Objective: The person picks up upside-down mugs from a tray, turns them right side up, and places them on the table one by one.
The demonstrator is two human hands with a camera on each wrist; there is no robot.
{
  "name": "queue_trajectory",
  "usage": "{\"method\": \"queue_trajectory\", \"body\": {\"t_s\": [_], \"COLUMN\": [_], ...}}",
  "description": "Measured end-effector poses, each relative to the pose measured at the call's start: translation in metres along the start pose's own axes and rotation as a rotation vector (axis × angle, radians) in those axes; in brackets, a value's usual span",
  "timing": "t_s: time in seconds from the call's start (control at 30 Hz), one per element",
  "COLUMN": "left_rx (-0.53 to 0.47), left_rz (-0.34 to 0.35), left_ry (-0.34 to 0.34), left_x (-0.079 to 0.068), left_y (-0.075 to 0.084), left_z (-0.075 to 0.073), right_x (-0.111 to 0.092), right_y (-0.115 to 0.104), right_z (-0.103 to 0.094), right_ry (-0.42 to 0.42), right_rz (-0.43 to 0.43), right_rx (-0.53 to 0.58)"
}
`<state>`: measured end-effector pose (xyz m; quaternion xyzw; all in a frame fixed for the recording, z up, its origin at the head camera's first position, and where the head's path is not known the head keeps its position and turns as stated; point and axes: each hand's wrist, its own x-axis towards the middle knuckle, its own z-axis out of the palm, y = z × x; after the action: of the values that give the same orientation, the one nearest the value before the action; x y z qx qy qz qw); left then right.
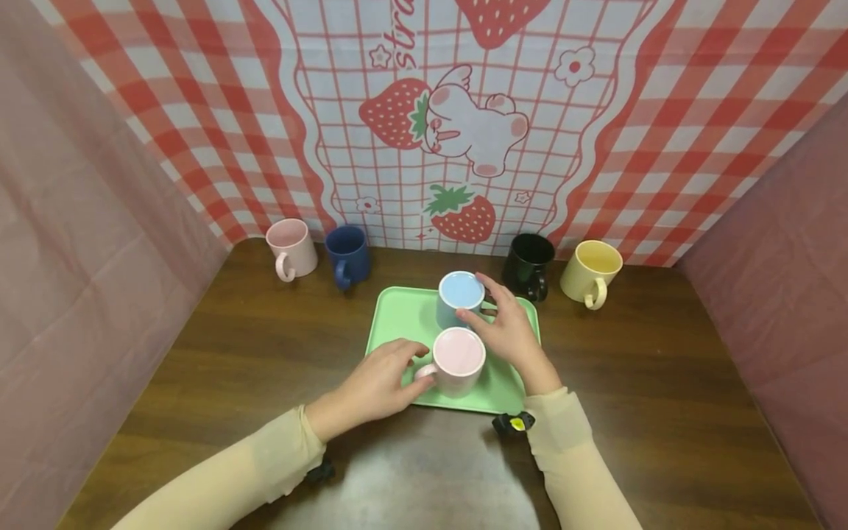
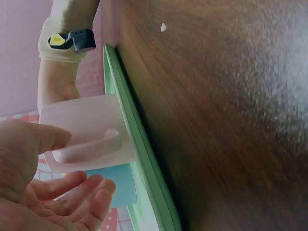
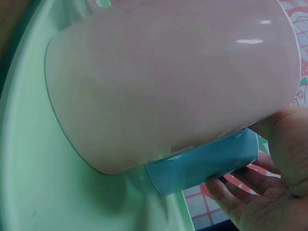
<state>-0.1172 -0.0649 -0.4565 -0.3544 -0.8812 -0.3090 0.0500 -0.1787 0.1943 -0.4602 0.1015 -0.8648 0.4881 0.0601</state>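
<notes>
Blue mug (image 1: 460, 291) stands inverted, touching the right hand (image 1: 509, 327).

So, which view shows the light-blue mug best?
The head view: it shows the light-blue mug from above, with nearly all its round top. Both wrist views show only part of its side, behind the pink mug.

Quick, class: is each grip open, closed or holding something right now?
Left grip: open, beside the upturned pink mug.
Right grip: at the light-blue mug; whether it's holding it cannot be told.
</notes>
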Motion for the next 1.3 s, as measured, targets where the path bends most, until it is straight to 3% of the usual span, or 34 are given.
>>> {"method": "queue_trajectory", "body": {"t_s": [0.27, 0.53, 0.77, 1.3], "left_rx": [0.037, 0.093, 0.134, 0.183], "left_rz": [0.044, -0.012, -0.007, 0.032], "left_ry": [-0.01, -0.01, -0.018, 0.003], "left_x": [0.0, 0.011, 0.022, 0.017], "left_y": [-0.008, -0.02, -0.024, -0.025], "left_z": [-0.001, -0.01, -0.015, -0.011], "right_x": [-0.006, -0.001, 0.009, 0.006], "right_y": [0.004, 0.003, -0.001, 0.001], "right_z": [0.006, 0.004, -0.003, 0.0], "right_ry": [0.009, 0.002, 0.008, -0.007], "right_rz": [0.015, 0.029, 0.014, 0.036], "right_rx": [0.019, 0.007, 0.003, 0.033]}}
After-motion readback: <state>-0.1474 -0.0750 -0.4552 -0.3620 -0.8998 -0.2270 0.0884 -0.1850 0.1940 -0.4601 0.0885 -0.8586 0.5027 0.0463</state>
